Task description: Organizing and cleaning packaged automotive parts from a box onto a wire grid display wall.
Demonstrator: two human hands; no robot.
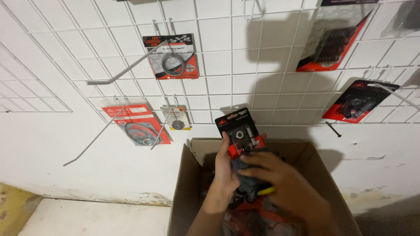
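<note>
Hands (245, 175) hold red-black packet (239, 131).

We see a white wire grid (227, 57) on a white wall (65, 166), hung with red-and-black carded packs: one pack with a grey ring (171, 57), one mostly red gasket pack (136, 125), and a small pale card (176, 118). The packet (239, 132) in our left hand (225, 168) is black above, red below. Our right hand (280, 179) covers dark grey and yellow. The cardboard box (188, 183) is plain brown.
</note>
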